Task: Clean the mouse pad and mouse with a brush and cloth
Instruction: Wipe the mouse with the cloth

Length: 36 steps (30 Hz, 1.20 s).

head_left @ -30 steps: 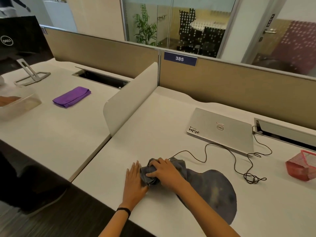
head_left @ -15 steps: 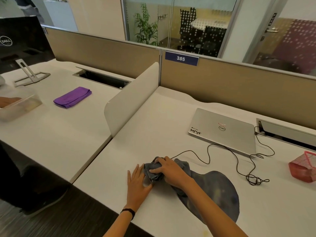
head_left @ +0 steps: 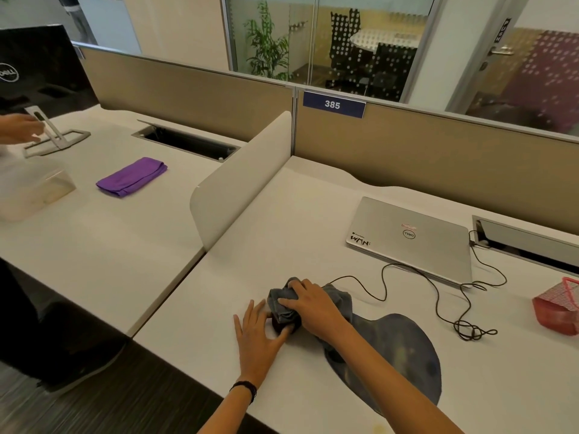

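Open-plan office: glass meeting rm (head_left: pixel 360 42) in the bg, tan partitions (head_left: pixel 438 158) w/ a "385" sign (head_left: pixel 332 104), white table (head_left: pixel 313 220) below. Head view, the only one. Near the front edge the right hand (head_left: pixel 310 308) has its fingers (head_left: pixel 296 286) curled over a bunched grey cloth (head_left: pixel 341 300), clamping it onto the mouse (head_left: pixel 279 324), of which only a dark sliver shows under the cloth's lower-left fold. The left hand (head_left: pixel 258 336) lies flat on the table just beside it, fingers straight and a bit spread, thumb tip touching the mouse's bare side, prob. to steady it. The mouse pad (head_left: pixel 401 352), dark blue and blotchy, lies right of the hands w/ the right forearm (head_left: pixel 376 364) crossing it. A black cable (head_left: pixel 383 277) runs from under the cloth toward a closed silver laptop (head_left: pixel 413 236); its slack tangles near a red basket (head_left: pixel 557 308) cut off at the right edge.

Progress, as a guess: cloth wipe of the mouse is under way, so approx. mid-task. Whether the pad has had brush or cloth can't be told; its mottling could be print or dirt. No brush in sight, so that part is either done or to come.

Hidden/unclear: most of the mouse; whether it sits on the pad's end or on bare table; the pad's edge under the forearm. The neighbouring table (head_left: pixel 109 233) has a folded purple cloth (head_left: pixel 131 177), a clear plastic box (head_left: pixel 34 189) and a monitor (head_left: pixel 31 64) w/ another person's hand (head_left: pixel 18 130) by its stand (head_left: pixel 53 136).
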Tool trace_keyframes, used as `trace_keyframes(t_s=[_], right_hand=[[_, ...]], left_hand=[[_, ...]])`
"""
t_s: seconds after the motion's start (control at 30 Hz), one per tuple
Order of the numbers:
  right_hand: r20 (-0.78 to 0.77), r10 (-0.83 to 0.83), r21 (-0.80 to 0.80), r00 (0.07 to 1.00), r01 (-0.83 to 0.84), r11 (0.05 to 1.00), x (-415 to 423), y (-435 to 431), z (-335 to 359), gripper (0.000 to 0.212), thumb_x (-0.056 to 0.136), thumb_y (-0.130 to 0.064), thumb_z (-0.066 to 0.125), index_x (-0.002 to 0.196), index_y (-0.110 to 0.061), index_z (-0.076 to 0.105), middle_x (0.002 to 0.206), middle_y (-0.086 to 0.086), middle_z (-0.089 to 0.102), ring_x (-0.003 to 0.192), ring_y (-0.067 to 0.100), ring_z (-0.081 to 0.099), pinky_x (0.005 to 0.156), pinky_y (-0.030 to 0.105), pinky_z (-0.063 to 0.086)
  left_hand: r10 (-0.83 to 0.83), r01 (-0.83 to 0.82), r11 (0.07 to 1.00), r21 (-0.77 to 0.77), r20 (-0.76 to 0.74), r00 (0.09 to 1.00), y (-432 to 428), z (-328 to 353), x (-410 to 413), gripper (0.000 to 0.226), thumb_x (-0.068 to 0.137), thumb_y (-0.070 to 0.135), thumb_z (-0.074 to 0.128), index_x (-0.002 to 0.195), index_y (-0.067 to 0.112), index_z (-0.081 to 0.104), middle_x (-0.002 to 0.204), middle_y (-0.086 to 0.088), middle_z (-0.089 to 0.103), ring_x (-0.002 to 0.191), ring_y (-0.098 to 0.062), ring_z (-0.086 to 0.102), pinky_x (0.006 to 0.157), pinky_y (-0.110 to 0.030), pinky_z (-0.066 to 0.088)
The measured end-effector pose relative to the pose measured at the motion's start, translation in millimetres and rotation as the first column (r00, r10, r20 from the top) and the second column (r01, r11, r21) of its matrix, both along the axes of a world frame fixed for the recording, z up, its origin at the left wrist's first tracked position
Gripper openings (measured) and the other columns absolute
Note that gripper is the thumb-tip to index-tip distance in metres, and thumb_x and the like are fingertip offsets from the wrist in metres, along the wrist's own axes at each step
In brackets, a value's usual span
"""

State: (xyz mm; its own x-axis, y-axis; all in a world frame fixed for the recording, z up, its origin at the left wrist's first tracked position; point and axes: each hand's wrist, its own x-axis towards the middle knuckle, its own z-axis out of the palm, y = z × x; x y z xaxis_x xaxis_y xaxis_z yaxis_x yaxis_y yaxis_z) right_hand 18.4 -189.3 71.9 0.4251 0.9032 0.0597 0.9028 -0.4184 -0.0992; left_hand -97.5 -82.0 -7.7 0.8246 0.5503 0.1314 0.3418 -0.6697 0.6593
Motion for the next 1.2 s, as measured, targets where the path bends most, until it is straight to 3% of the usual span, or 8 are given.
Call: trace_keyframes(t_s=[0.17,0.33,0.5,0.67,0.77,0.9,1.07,1.2], right_hand=[[0.024,-0.116,-0.035,0.993,0.117,0.993,11.7,3.3,0.6,0.04,0.077,0.0,0.06,0.113,-0.017,0.063,0.119,0.014,0.056,0.099,0.035,0.054,0.075,0.042,0.046],[0.155,-0.145,-0.173,0.977,0.171,0.97,27.2,5.8,-9.9,0.042,0.051,-0.021,0.087,0.089,-0.028,0.07,0.095,0.002,0.066,0.078,0.021,0.061,0.059,0.029,0.049],[0.129,-0.226,-0.196,0.966,0.248,0.949,48.7,3.4,-2.8,0.036,0.089,-0.007,0.048,0.125,-0.013,0.051,0.136,0.015,0.039,0.12,0.034,0.04,0.092,0.038,0.034],[-0.102,-0.461,0.104,0.882,0.47,0.877,61.9,-10.0,11.7,0.06,0.083,0.002,0.048,0.138,-0.022,0.04,0.139,0.012,0.037,0.115,0.03,0.041,0.093,0.037,0.04],[-0.428,-0.47,0.269,0.771,0.606,0.749,62.9,-15.5,25.0,0.065,0.081,0.004,0.05,0.14,-0.019,0.038,0.134,0.01,0.041,0.116,0.028,0.044,0.095,0.032,0.043],[-0.81,-0.302,0.26,0.503,0.769,0.584,54.6,-15.2,43.7,0.066,0.08,0.002,0.058,0.138,-0.017,0.032,0.129,0.012,0.05,0.111,0.026,0.053,0.09,0.029,0.044],[-0.95,-0.172,0.118,0.262,0.808,0.577,41.1,-8.4,42.5,0.047,0.081,-0.004,0.063,0.121,-0.012,0.039,0.117,0.009,0.053,0.094,0.019,0.054,0.066,0.019,0.044],[-0.989,-0.082,0.058,0.125,0.824,0.564,34.5,-2.5,29.7,0.038,0.083,-0.004,0.06,0.116,-0.015,0.045,0.118,0.011,0.055,0.096,0.02,0.056,0.076,0.027,0.048]], left_hand=[[0.028,-0.028,0.999,0.024,-0.01,1.0,-1.8,0.9,-0.4,0.085,0.068,0.09,0.021,0.104,0.024,0.061,0.142,0.004,0.045,0.143,-0.013,0.02,0.118,-0.042,-0.006],[0.024,-0.023,0.999,0.046,-0.025,0.999,-0.8,-2.4,-0.6,0.08,0.07,0.087,0.024,0.105,0.025,0.06,0.142,0.004,0.045,0.142,-0.012,0.021,0.118,-0.045,-0.003],[0.021,-0.021,0.999,0.033,-0.016,1.0,-1.5,-2.6,-0.7,0.078,0.07,0.087,0.026,0.105,0.026,0.059,0.144,0.004,0.043,0.141,-0.009,0.018,0.118,-0.045,-0.003],[0.014,-0.014,1.0,0.014,-0.019,1.0,-1.8,1.9,-1.8,0.079,0.068,0.089,0.025,0.104,0.027,0.059,0.146,0.003,0.04,0.142,-0.012,0.017,0.118,-0.044,-0.007],[0.02,-0.02,0.999,-0.035,-0.003,1.0,-2.4,2.0,-1.3,0.076,0.066,0.09,0.029,0.103,0.03,0.056,0.146,0.003,0.04,0.143,-0.013,0.018,0.119,-0.045,-0.006],[0.045,-0.043,0.997,-0.058,0.05,0.998,-3.1,0.9,-1.2,0.081,0.067,0.089,0.031,0.114,0.026,0.053,0.145,0.003,0.041,0.14,-0.006,0.016,0.119,-0.04,-0.007],[-0.008,0.007,1.0,0.026,0.057,0.998,-2.4,-2.5,0.0,0.084,0.079,0.081,0.022,0.136,0.022,0.041,0.15,0.004,0.032,0.142,-0.005,0.01,0.118,-0.04,-0.007],[-0.08,0.078,0.996,0.048,0.041,0.996,-2.6,-4.7,0.5,0.074,0.085,0.075,0.012,0.137,0.029,0.038,0.152,0.01,0.022,0.142,-0.003,0.002,0.118,-0.04,-0.009]])
